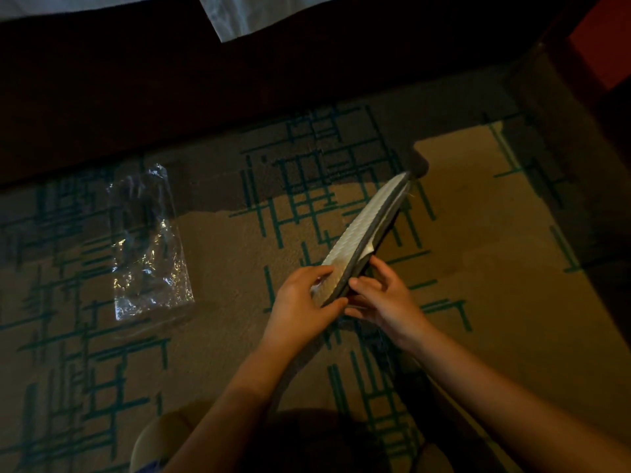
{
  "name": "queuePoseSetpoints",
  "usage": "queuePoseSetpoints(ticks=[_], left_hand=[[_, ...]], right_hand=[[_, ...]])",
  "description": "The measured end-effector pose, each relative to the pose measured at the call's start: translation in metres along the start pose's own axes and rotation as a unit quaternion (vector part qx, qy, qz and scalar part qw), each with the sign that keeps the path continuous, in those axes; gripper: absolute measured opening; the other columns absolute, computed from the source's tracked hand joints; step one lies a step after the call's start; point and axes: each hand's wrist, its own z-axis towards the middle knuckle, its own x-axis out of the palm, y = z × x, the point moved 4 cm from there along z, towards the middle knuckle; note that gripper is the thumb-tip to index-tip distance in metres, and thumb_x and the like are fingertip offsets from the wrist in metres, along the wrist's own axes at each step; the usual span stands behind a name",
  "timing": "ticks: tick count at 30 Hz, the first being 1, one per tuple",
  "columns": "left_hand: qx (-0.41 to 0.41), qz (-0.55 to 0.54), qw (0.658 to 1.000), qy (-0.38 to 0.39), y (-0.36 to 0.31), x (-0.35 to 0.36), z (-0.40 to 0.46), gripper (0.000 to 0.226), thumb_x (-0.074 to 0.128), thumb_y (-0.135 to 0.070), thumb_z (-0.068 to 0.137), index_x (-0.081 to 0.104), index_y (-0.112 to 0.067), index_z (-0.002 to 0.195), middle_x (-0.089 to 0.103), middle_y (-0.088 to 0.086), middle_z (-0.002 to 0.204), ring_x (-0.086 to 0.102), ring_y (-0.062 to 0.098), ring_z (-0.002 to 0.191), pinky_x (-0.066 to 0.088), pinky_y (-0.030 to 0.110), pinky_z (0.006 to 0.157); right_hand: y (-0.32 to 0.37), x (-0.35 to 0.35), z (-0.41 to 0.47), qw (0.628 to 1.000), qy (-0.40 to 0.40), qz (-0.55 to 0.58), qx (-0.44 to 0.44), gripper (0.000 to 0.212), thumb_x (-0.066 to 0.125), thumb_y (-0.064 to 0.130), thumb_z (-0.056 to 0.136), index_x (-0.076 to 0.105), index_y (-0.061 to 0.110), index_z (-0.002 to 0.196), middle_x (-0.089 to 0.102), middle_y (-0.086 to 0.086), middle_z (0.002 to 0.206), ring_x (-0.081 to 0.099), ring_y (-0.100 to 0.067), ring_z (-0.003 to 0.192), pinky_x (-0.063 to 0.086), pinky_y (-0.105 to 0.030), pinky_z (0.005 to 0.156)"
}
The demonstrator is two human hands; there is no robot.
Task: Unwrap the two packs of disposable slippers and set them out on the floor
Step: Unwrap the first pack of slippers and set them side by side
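Note:
A flat pair of disposable slippers (362, 230), white ribbed sole with a grey edge, is held edge-up above the carpet in the middle of the view. My left hand (304, 298) grips the near end from the left side. My right hand (382, 295) grips the same end from the right, fingers at the seam between the two slippers. A clear plastic wrapper (150, 244), crumpled and see-through, lies flat on the carpet to the left. I cannot tell whether anything is inside it.
The floor is tan carpet (478, 268) with a teal line pattern. A dark bed base (205, 83) runs along the top, with white sheet (246, 11) hanging over it. Dark furniture (601, 46) stands at the top right. My knee (160, 442) shows at the bottom.

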Motion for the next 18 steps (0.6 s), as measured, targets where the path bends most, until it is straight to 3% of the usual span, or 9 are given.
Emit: queuePoseSetpoints(ticks=[2,4,7,9,13,15,18], left_hand=[[-0.004,-0.023,0.999,0.038,0.002,-0.003,0.0,0.055,0.071,-0.027,0.075,0.053,-0.02,0.126,0.053,-0.01,0.115,0.05,0.002,0.106,0.038,0.0,0.082],[-0.006,-0.036,0.997,0.075,0.005,-0.004,-0.001,0.055,0.071,-0.026,0.075,0.053,-0.022,0.127,0.051,-0.013,0.116,0.052,0.003,0.109,0.044,0.012,0.091],[-0.043,-0.098,0.988,0.107,0.009,-0.007,-0.001,0.049,0.068,-0.021,0.078,0.054,-0.026,0.125,0.058,-0.009,0.123,0.056,0.005,0.114,0.049,0.021,0.093],[-0.082,-0.177,0.976,0.092,0.014,-0.014,-0.001,0.043,0.063,-0.015,0.081,0.056,-0.023,0.123,0.064,-0.002,0.119,0.062,0.009,0.107,0.052,0.025,0.09],[-0.203,-0.319,0.926,-0.005,0.04,-0.029,-0.006,0.035,0.055,-0.011,0.086,0.055,-0.018,0.12,0.065,0.0,0.105,0.066,0.014,0.088,0.059,0.025,0.071],[-0.25,-0.358,0.898,-0.049,0.056,-0.029,-0.012,0.031,0.054,-0.009,0.087,0.055,-0.017,0.118,0.066,0.001,0.101,0.067,0.012,0.084,0.059,0.02,0.064],[-0.29,-0.393,0.872,-0.039,0.066,-0.018,-0.021,0.031,0.051,-0.007,0.089,0.054,-0.01,0.12,0.066,0.003,0.096,0.071,0.006,0.069,0.058,0.017,0.056]], right_hand=[[0.002,-0.004,0.0,1.0,-0.013,-0.02,-0.012,0.042,0.061,0.005,0.085,0.045,0.038,0.107,0.07,0.004,0.089,0.07,-0.013,0.073,0.059,-0.028,0.062],[0.002,-0.005,-0.001,0.999,-0.013,-0.045,-0.021,0.042,0.062,0.003,0.084,0.047,0.04,0.098,0.069,0.005,0.09,0.069,-0.015,0.077,0.058,-0.028,0.062],[0.002,-0.009,-0.002,0.998,-0.012,-0.056,-0.019,0.043,0.061,0.003,0.085,0.046,0.04,0.103,0.069,0.004,0.092,0.069,-0.016,0.081,0.059,-0.026,0.06],[0.004,-0.017,-0.002,0.998,-0.036,-0.047,-0.02,0.04,0.06,0.005,0.086,0.045,0.033,0.111,0.069,0.003,0.092,0.068,-0.015,0.08,0.059,-0.025,0.058],[0.009,-0.044,-0.002,0.986,-0.151,-0.054,-0.035,0.03,0.06,0.007,0.086,0.055,0.018,0.113,0.067,0.0,0.086,0.064,-0.017,0.079,0.053,-0.03,0.063],[0.009,-0.058,-0.004,0.981,-0.185,-0.048,-0.033,0.02,0.059,0.005,0.087,0.059,0.01,0.106,0.066,-0.002,0.083,0.063,-0.016,0.075,0.053,-0.031,0.065],[0.014,-0.074,-0.006,0.975,-0.218,-0.032,-0.04,0.017,0.057,0.003,0.088,0.061,0.019,0.085,0.065,-0.002,0.08,0.063,-0.011,0.07,0.053,-0.028,0.062]])
